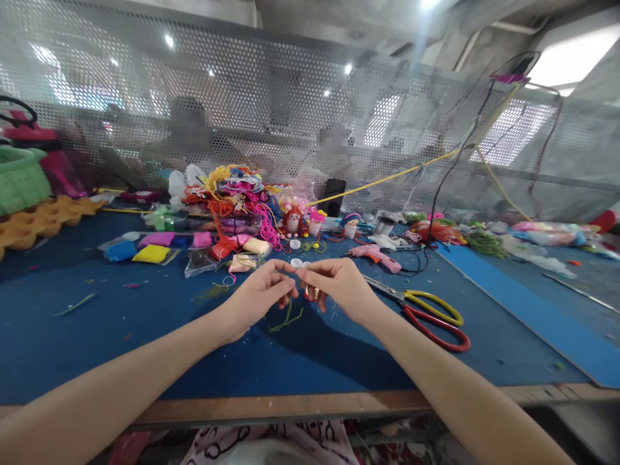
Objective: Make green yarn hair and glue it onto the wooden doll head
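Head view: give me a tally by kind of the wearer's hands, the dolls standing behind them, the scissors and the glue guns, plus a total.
Hands: 2 (left hand, right hand)
Dolls: 3 (red doll, pink-topped doll, blue-topped doll)
Scissors: 1
Glue gun: 1
Total: 7

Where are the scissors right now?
Head view, right of centre: the scissors lie on the table just right of the right hand, below the glue gun and left of the blue board.
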Tool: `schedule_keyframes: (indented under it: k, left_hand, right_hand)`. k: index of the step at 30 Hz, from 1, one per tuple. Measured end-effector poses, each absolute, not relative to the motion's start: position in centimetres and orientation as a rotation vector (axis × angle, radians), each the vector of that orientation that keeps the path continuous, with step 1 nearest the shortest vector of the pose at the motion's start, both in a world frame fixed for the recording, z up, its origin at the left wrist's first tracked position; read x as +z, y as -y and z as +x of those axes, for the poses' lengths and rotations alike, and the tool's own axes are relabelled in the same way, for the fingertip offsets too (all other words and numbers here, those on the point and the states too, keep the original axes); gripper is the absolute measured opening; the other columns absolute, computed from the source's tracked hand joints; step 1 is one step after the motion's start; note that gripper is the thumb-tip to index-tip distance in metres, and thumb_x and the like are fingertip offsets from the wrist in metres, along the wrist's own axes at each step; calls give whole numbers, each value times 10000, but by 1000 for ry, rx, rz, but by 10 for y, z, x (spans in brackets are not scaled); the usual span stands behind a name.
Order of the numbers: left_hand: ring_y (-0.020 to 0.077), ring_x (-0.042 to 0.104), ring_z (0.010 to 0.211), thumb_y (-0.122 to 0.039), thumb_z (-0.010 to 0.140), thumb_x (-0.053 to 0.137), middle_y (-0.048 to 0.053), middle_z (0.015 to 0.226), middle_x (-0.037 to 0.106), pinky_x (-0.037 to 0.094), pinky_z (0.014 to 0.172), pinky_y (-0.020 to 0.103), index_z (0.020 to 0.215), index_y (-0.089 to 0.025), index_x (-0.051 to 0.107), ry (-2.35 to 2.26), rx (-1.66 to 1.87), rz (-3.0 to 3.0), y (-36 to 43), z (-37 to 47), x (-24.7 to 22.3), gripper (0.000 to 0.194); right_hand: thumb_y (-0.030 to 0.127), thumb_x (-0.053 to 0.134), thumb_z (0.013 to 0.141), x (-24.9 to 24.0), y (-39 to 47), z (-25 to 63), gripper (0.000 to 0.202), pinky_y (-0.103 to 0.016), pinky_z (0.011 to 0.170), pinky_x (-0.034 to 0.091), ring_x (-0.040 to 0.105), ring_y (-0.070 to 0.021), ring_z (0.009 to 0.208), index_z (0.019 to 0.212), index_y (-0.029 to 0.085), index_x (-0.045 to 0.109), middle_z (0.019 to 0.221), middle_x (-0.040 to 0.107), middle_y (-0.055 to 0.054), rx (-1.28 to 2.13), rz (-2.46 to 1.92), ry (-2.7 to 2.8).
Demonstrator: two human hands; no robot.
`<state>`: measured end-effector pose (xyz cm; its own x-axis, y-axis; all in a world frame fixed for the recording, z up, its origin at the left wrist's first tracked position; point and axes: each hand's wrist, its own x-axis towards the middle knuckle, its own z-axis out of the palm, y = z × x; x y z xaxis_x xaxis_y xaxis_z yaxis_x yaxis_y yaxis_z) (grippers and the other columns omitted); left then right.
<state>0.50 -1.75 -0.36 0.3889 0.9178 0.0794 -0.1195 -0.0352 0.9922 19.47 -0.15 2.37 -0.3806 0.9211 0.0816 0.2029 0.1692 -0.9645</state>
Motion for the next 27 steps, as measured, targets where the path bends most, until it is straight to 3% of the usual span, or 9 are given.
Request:
schedule_keyframes:
  k: [4,7,15,22,24,27]
  left_hand:
    - [112,573,782,-273,890,619,3,793,652,429,766,249,974,-145,653,-854,943,1349,17,5,-5,156]
    - [116,587,782,-365,882,648,6,801,657,449,810,268,891,-149,676,-838,948,1284,17,6,-6,218]
    - [88,564,664,-429,705,824,5,756,648,468,704,239,805,-122,710,-837,915,1211,16,5,-2,342]
    - [96,592,654,-404,768,757,8,778,652,490,697,255,844,-137,655,-884,970,1233,12,5,-5,296]
    - [79,551,605,-415,800,719,-3,773,628,455,610,225,864,-147,629,-892,981,1273,12,6,-7,290]
    - [49,367,493,-443,842,656,-64,674,487,288,449,186,879,-169,602,-966,984,1337,13,5,-8,282]
  right_hand:
    - [474,717,816,26,3,193,348,-198,333,344,415,-59,370,721,140,697,520,559,30,1253,-1075,1679]
    - [463,724,809,26,3,192,338,-193,333,320,395,-51,375,722,139,683,529,553,36,1287,-1067,1679]
    - [485,699,830,20,0,196,345,-193,348,334,407,-60,390,772,145,692,518,525,47,1305,-1033,1745]
    - [406,697,824,31,-3,203,251,-192,409,414,485,-74,432,818,157,727,581,621,14,1051,-1161,1996]
    - [386,696,819,32,-2,203,233,-190,419,427,517,-86,466,851,161,744,613,651,1,967,-1193,2062]
    - [350,671,831,32,0,201,208,-184,433,433,558,-96,505,868,162,753,668,689,-16,874,-1193,2117]
